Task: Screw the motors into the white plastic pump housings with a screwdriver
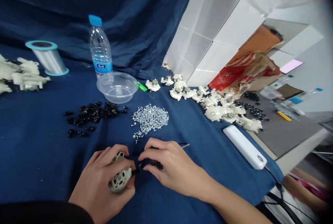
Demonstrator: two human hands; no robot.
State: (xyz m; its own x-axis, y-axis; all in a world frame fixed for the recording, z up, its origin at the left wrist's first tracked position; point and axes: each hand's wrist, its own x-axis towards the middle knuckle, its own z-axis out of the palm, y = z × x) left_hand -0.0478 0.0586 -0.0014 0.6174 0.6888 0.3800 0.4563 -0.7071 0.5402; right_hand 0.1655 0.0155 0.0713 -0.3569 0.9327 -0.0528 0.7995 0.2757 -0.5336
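Left hand [104, 179] clamped on the lil motor [120, 179] at 6 o'clock on the desk [39, 140], right hand [169, 166] fingertips pinched together on smth tiny, prob slips bc no spare grip, rolls into the screw pile [150, 117] at 12.

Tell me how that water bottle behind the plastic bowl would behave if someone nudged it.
The water bottle stands tall and narrow on soft blue cloth, so it probably tips easily. It looks nearly empty, so it is likely light and slides or topples at a slight push. Once down, its round body would probably roll toward the clear bowl.
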